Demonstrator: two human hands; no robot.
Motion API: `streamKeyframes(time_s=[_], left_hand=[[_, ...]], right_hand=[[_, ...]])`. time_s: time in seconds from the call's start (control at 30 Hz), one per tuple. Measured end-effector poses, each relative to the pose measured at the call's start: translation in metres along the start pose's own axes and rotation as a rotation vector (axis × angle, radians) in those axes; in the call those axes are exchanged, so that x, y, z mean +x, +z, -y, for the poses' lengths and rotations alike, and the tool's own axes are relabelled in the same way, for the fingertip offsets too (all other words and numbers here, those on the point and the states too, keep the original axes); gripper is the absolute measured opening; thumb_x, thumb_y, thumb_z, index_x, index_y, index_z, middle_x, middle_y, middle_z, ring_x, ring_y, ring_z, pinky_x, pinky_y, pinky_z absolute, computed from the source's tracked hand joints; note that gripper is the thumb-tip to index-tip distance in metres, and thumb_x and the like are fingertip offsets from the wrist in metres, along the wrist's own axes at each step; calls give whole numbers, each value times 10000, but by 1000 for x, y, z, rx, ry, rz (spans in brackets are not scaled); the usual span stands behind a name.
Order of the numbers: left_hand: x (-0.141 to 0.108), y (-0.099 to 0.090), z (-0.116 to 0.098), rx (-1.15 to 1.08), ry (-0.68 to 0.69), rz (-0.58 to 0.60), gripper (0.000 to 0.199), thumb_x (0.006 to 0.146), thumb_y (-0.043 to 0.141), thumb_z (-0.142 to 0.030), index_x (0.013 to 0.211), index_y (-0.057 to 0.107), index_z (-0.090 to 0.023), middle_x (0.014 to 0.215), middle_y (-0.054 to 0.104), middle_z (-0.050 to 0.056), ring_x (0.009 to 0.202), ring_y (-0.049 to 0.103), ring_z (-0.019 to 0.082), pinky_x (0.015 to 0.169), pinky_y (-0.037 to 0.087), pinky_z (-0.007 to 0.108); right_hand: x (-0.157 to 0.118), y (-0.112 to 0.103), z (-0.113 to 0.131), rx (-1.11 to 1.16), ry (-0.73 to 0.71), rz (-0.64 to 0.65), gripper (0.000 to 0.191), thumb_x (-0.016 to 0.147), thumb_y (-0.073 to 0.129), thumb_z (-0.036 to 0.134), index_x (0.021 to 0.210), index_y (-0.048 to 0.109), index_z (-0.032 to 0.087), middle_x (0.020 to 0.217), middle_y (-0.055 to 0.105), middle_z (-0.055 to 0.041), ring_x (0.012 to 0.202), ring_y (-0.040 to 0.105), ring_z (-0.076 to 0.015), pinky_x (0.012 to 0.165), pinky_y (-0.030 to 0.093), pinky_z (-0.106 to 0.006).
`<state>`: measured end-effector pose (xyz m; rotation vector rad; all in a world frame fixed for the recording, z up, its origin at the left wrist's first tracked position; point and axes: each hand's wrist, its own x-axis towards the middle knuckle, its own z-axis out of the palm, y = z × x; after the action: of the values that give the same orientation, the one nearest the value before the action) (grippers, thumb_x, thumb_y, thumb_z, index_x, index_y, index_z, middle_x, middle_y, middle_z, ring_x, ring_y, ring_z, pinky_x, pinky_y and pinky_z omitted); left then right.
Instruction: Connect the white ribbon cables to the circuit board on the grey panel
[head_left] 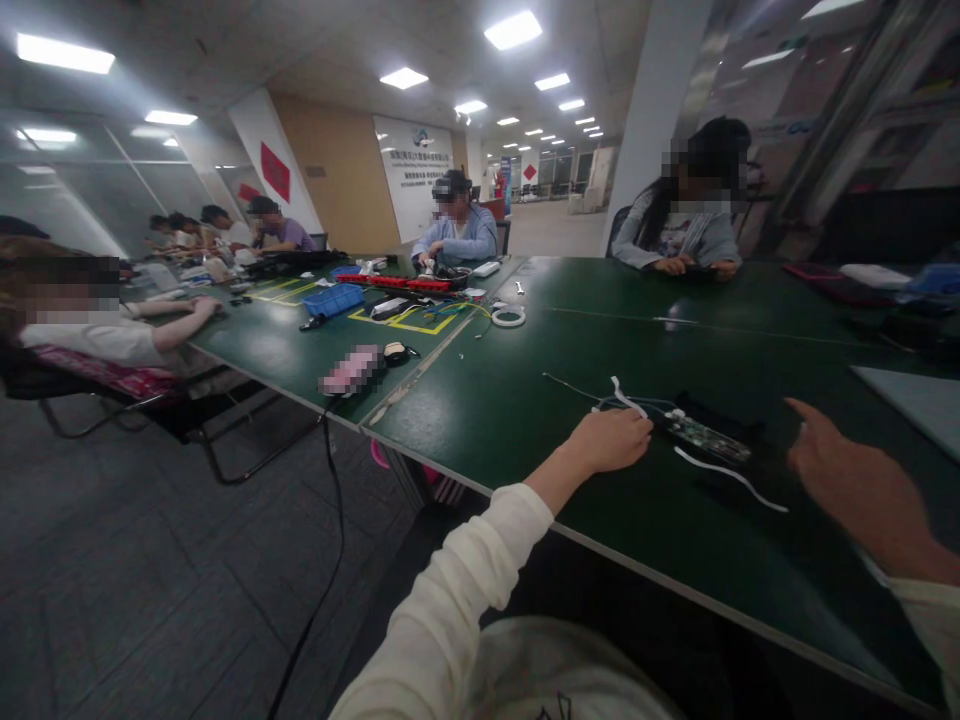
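Observation:
My left hand [616, 440] is closed at the cable end of a circuit board, its fingers pressed together by a white strip [627, 398] and grey wires. What the fingertips pinch is too small to make out. The narrow green circuit board [709, 437] lies on the table to the right of that hand, beside a black piece [731, 420]. A second white strip [731, 478] rests in front of the board. Right of the board, my right hand [847, 470] is raised over the table, index finger stretched out, holding nothing visible.
On the green table [480, 420] are a white tape roll [508, 317], a blue basket [334, 300], red strips [394, 284], a pink phone-like item [351, 370] and a small round case [396, 353]. A grey panel [919, 405] lies far right. Several people sit around.

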<state>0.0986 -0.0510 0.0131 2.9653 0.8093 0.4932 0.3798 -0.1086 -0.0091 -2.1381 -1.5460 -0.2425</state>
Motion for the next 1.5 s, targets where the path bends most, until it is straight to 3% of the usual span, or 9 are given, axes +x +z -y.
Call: streamKeyframes(time_s=[0.13, 0.27, 0.43, 0.63, 0.83, 1.0, 1.17, 1.33, 1.5], left_hand=[[-1, 0, 2, 10, -28, -16, 229, 923, 335, -257, 998, 516, -138, 1056, 569, 75, 929, 572, 165, 703, 499, 273], [-3, -5, 0, 8, -77, -77, 229, 915, 334, -224, 1056, 497, -145, 1072, 562, 77, 972, 551, 168, 775, 482, 285], [-4, -12, -4, -17, -156, -260, 392, 897, 384, -287, 1262, 375, -145, 1292, 443, 119, 1187, 419, 221, 953, 396, 361], [2, -5, 0, -346, 64, -244, 339, 884, 410, -285, 1190, 468, -150, 1263, 507, 80, 1221, 393, 164, 1044, 301, 314], [5, -1, 2, -742, 32, -50, 232, 898, 377, -277, 845, 559, -142, 887, 614, 24, 858, 565, 110, 824, 423, 226], [6, 4, 1, -782, -114, -26, 270, 899, 380, -334, 766, 519, -145, 675, 542, -17, 631, 521, 82, 650, 415, 201], [5, 10, 6, -755, -240, -71, 202, 889, 409, -326, 863, 511, -154, 649, 537, -29, 514, 486, 64, 537, 400, 187], [4, 13, 12, -815, -419, -146, 245, 915, 356, -308, 1055, 488, -157, 649, 577, -20, 470, 500, 58, 488, 420, 173], [1, 12, 15, -921, -433, -221, 459, 924, 341, -228, 1375, 256, -208, 731, 629, 1, 532, 571, 67, 540, 474, 183]], right_hand=[[-8, -11, 24, 230, -26, 31, 463, 874, 332, 353, 1314, 423, 240, 762, 653, -108, 616, 606, -237, 652, 447, -384], [-16, -13, 51, 743, 5, 252, 475, 865, 399, 463, 1265, 457, 212, 780, 647, -100, 675, 595, -209, 641, 465, -328], [-25, -15, 74, 1048, -43, 573, 479, 819, 502, 491, 1191, 527, 190, 736, 639, -68, 642, 571, -174, 610, 472, -302], [-31, -18, 90, 1167, -170, 811, 392, 828, 512, 446, 1088, 604, 167, 674, 611, -48, 640, 586, -168, 587, 474, -295], [-29, -14, 87, 1142, -182, 798, 356, 826, 527, 436, 1044, 616, 168, 688, 617, -39, 649, 584, -151, 605, 466, -280], [-24, -9, 80, 1109, -92, 754, 389, 818, 534, 443, 1112, 561, 190, 752, 631, -35, 674, 595, -149, 640, 486, -292], [-11, 2, 71, 951, 15, 467, 398, 798, 523, 436, 1117, 554, 200, 890, 651, -64, 838, 620, -204, 707, 515, -333], [3, 9, 52, 406, -105, 87, 357, 820, 425, 350, 1092, 585, 183, 1088, 603, -94, 1018, 566, -243, 906, 446, -409], [11, 30, 25, 17, -38, 113, 496, 852, 361, 418, 1249, 495, 151, 1306, 443, -164, 1246, 363, -331, 1003, 317, -518]])
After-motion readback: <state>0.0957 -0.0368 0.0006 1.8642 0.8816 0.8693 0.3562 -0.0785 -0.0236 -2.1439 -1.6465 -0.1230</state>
